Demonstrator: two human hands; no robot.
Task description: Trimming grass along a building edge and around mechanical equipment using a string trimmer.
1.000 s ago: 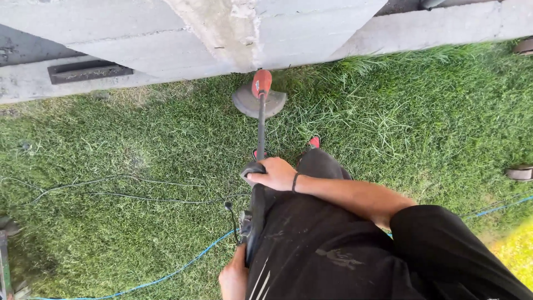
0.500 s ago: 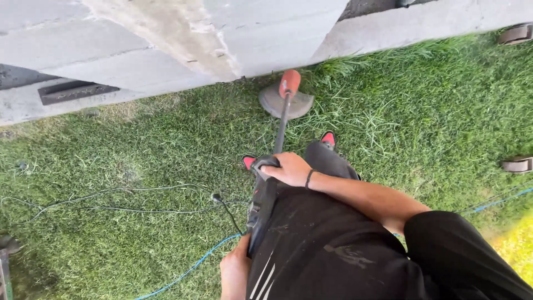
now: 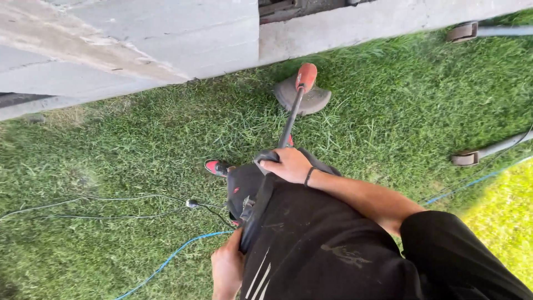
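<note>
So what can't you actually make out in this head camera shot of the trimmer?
- Cutting line under the grey guard: hidden by the guard.
- Rear grip of the red and black string trimmer: covered by the black shirt and left hand.
- Front handle: wrapped by right hand.
- Blue extension cord: cut off at the bottom edge.

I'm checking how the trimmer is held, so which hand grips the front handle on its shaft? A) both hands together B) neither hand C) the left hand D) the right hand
D: the right hand wraps the front handle of the string trimmer, while the left hand holds the rear end by the hip.
</note>
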